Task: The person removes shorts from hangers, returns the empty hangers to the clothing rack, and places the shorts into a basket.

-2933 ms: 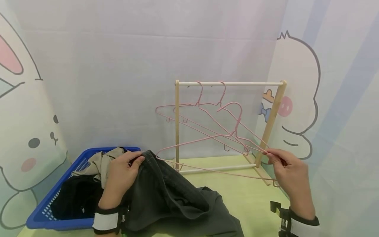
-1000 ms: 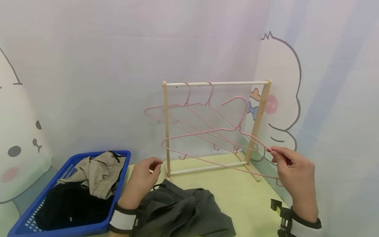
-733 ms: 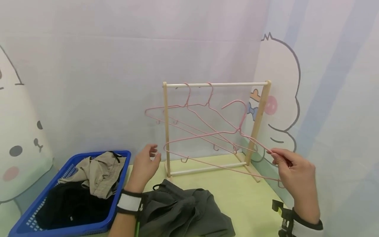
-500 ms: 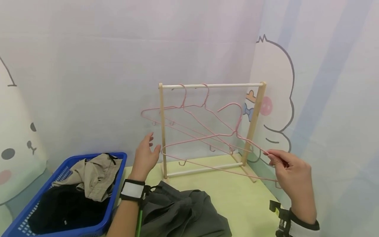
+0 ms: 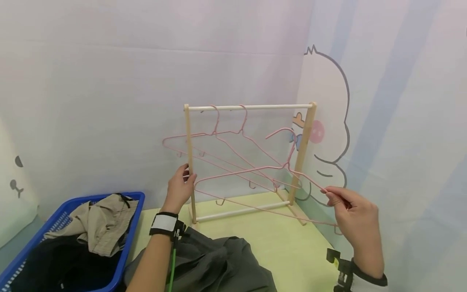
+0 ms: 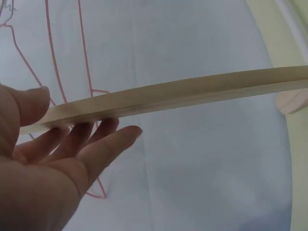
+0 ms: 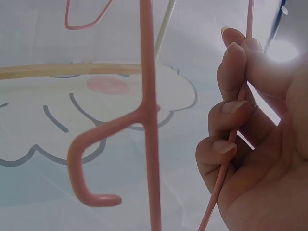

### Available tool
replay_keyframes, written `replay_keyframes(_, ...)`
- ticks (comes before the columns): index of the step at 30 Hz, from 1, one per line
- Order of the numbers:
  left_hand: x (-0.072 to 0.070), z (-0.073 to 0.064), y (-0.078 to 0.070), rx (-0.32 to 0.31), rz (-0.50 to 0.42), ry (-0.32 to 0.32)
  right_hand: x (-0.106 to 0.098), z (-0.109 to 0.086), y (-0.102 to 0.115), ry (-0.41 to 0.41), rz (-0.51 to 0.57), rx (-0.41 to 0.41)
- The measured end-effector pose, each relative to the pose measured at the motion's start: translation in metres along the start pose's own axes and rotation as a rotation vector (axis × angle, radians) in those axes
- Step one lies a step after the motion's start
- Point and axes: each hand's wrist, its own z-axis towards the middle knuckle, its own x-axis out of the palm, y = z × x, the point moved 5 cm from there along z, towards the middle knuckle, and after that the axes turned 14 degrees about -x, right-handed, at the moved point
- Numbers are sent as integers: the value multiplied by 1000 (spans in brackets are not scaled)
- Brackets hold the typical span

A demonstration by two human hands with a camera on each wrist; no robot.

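A pink wire hanger [image 5: 255,168] is pinched at its right arm by my right hand [image 5: 354,219], in front of the rack with its hook up and free. The right wrist view shows thumb and curled fingers [image 7: 224,113] along the thin wire, beside one of the hanger's small hooks [image 7: 79,159]. My left hand [image 5: 178,188] is at the small clothes rack's left wooden post [image 5: 189,150]. In the left wrist view the thumb lies on one side of the post [image 6: 168,96] and the fingers on the other. Dark grey trousers [image 5: 222,263] lie crumpled on the table below.
Two more pink hangers [image 5: 214,132] hang from the rack's white rail [image 5: 270,107]. To the left is a blue basket [image 5: 125,243] with beige [image 5: 106,227] and black clothes [image 5: 69,259]. The yellow-green tabletop [image 5: 292,251] meets patterned walls behind and at the right.
My left hand has let go of the dark grey trousers, which dropped onto the table, and has moved up to the rack's left post. My right hand keeps holding the hanger.
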Motion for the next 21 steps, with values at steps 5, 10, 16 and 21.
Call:
replay_keyframes(5, 0, 5, 8, -13, -48, -45, 2, 0, 1, -1, -20, -8)
replay_keyframes(10, 2, 9, 10, -33, -47, -58, -3, 5, 0, -17, -37, -52)
replay_keyframes(16, 4, 9, 8, -51, -39, -62, -33, 33, -6, -101, -139, -44)
replay_keyframes(21, 3, 9, 11, -67, -44, -73, -62, 61, -7, -210, -252, -11)
